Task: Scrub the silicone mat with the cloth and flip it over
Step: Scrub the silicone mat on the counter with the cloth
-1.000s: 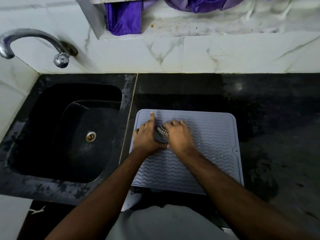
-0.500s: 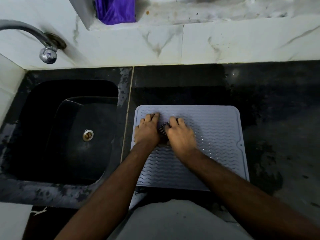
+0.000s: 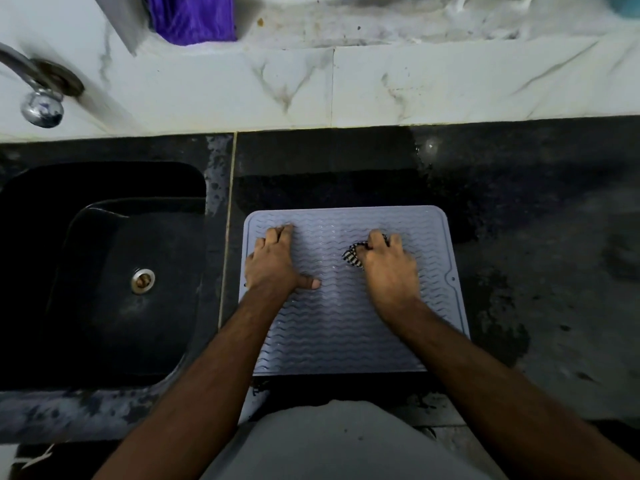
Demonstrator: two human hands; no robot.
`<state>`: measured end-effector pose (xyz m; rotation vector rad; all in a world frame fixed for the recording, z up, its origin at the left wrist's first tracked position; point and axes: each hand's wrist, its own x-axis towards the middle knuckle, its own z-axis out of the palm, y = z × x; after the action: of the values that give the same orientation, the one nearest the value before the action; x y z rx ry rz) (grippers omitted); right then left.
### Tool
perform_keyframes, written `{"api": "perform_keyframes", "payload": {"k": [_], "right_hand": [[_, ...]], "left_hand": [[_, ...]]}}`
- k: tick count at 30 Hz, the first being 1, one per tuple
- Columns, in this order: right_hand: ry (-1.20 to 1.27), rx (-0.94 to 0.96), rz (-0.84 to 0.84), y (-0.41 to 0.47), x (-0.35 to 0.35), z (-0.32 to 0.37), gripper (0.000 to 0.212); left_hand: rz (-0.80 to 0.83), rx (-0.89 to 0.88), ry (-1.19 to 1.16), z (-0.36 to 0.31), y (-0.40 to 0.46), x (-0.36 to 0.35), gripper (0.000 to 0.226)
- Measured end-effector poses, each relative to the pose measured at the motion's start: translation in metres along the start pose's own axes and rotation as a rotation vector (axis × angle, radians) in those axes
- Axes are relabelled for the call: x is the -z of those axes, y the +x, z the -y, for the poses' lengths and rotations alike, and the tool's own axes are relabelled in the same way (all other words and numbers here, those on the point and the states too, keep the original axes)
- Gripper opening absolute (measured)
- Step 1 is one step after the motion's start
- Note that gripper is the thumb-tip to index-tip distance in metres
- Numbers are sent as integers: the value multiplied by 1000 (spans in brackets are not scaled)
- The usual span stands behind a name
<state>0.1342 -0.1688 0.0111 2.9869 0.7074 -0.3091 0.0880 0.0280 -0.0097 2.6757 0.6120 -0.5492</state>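
Note:
A grey silicone mat with a wavy ridge pattern lies flat on the black counter, just right of the sink. My left hand presses flat on the mat's left part, fingers straight, thumb stretched to the right. My right hand rests on the mat's upper right part and grips a bunched black-and-white striped cloth. Only a small part of the cloth shows beside the fingers.
A black sink with a metal drain lies to the left, a chrome tap above it. White marble wall tiles run behind the wet black counter. A purple cloth hangs at the top.
My hands were together near the mat's upper left. My right hand has slid to the right with the cloth, and my left hand now lies flat at the left side.

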Motion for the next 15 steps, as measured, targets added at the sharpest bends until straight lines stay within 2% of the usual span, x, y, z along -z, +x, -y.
{"api": "perform_keyframes", "payload": {"k": [5, 12, 14, 15], "right_hand": [[-4, -57, 3, -4, -2, -21, 30], [14, -169, -49, -7, -7, -43, 30], [41, -150, -44, -7, -10, -46, 32], [52, -127, -36, -7, -12, -47, 32]], "left_hand": [[33, 32, 21, -11, 2, 4, 136], [73, 77, 291, -41, 3, 8, 127], [78, -26, 325, -41, 4, 6, 126], [80, -133, 312, -41, 7, 5, 126]]}}
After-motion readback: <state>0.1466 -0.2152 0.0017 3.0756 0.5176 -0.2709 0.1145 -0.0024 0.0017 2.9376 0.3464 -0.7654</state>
